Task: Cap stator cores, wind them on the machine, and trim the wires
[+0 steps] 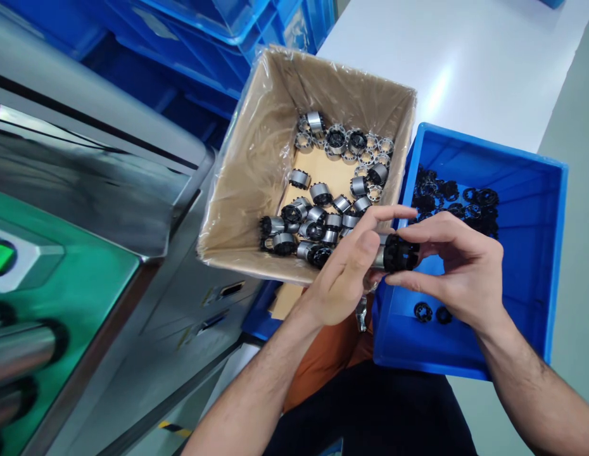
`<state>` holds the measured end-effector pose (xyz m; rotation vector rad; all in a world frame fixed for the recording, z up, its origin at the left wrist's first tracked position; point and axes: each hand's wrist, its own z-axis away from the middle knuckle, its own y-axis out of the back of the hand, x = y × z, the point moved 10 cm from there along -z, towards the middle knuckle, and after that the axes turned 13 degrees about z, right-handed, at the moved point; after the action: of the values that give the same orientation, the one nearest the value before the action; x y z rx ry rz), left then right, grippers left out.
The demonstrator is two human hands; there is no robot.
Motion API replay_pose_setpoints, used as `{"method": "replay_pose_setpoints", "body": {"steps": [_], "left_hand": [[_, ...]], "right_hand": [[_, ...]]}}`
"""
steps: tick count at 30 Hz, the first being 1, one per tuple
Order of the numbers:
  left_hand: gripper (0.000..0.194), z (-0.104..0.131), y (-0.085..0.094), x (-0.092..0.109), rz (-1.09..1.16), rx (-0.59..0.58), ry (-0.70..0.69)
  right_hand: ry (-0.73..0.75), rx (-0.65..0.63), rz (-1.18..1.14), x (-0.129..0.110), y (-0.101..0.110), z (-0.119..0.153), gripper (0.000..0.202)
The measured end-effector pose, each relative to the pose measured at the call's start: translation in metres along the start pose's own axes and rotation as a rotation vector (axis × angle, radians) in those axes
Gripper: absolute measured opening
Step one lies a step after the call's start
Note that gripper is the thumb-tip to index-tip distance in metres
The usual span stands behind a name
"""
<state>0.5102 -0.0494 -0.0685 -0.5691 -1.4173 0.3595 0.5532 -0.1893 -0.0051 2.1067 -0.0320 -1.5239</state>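
Observation:
My right hand (458, 266) grips the black toothed end of a metal and black cylindrical part (399, 253) between thumb and fingers. My left hand (351, 266) is at the part's metal end, its thumb raised and index finger stretched over it; its other fingers are partly hidden. Behind my left hand stands a cardboard box (247, 164) lined with clear plastic, holding several metal rings with black ends (319, 194). Below and behind my right hand, a blue bin (527, 253) holds several loose black toothed rings (487, 197).
A white table (394, 38) extends behind the box and bin. Blue crates (199, 38) are stacked at the upper left. A grey machine with a green panel (85, 253) stands on the left. Orange cloth (323, 354) lies below the box, near my dark-clothed lap.

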Motion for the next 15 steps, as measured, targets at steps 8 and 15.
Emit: {"method": "replay_pose_setpoints", "body": {"steps": [8,15], "left_hand": [[0.062,-0.016,0.03,0.009,0.097,0.354,-0.089],[0.054,-0.019,0.017,-0.006,0.139,0.178,0.059]], "right_hand": [[-0.026,0.048,-0.118,0.003,0.001,-0.001,0.039],[0.001,0.066,-0.217,0.0,-0.008,0.002,0.045]]}}
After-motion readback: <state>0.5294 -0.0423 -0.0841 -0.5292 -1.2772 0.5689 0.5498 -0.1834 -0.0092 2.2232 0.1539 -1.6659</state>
